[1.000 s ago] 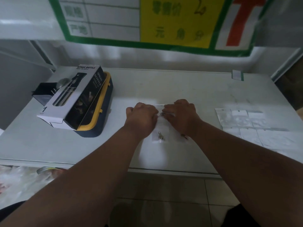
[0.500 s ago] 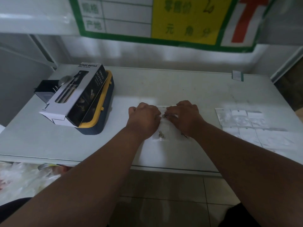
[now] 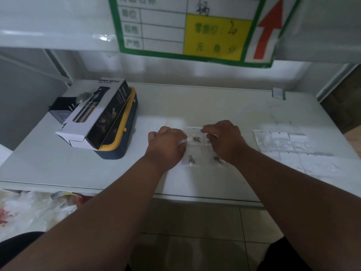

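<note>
A small clear plastic bag (image 3: 195, 133) with tiny metal parts (image 3: 196, 138) inside lies in the middle of the white table (image 3: 224, 108). My left hand (image 3: 167, 145) pinches its left edge with curled fingers. My right hand (image 3: 224, 140) pinches its right top edge. Two more small bags lie just below, one holding a small metal screw (image 3: 191, 159) and one holding another small metal piece (image 3: 217, 159), partly under my right wrist.
A spray bottle box (image 3: 93, 116) lies on a yellow and navy case (image 3: 125, 132) at the table's left. A black holder (image 3: 60, 108) stands behind it. Several empty clear bags (image 3: 289, 147) lie in rows at the right. A crumpled plastic bag (image 3: 29, 208) sits below the table's left front.
My hands have moved slightly apart, so the bag between them and its metal parts show more. The view has tilted upward a little.
</note>
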